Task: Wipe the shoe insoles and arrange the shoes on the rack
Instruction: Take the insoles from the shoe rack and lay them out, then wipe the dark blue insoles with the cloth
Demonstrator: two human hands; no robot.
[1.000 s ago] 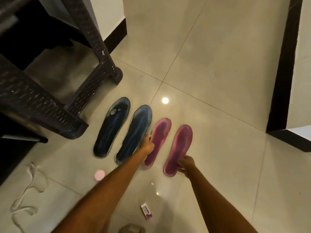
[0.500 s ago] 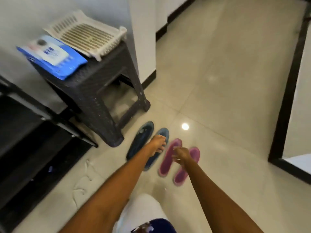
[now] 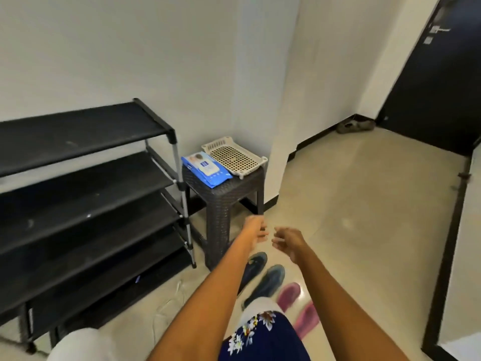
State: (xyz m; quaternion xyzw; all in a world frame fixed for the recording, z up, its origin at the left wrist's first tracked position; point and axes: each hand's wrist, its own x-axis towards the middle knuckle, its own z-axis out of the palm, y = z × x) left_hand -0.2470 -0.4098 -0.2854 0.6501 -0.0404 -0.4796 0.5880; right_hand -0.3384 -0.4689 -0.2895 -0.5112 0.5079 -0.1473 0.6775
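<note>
Tiled hallway floor (image 3: 351,204): flat blue and pink foam insoles (image 3: 268,282) lie below both hands. Left hand (image 3: 253,230) and right hand (image 3: 290,242) loosely curled, empty. Insoles look light, floppy; pinch at heel edge.

white walls (image 3: 130,48), beige tile floor (image 3: 351,217)

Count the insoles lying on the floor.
4, in a row in front of the stool: two blue insoles, the left one partly behind an arm, then two pink insoles.

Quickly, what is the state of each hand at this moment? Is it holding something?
Left hand: open, fingers loosely curled, holding nothing.
Right hand: open, fingers relaxed, holding nothing.
</note>
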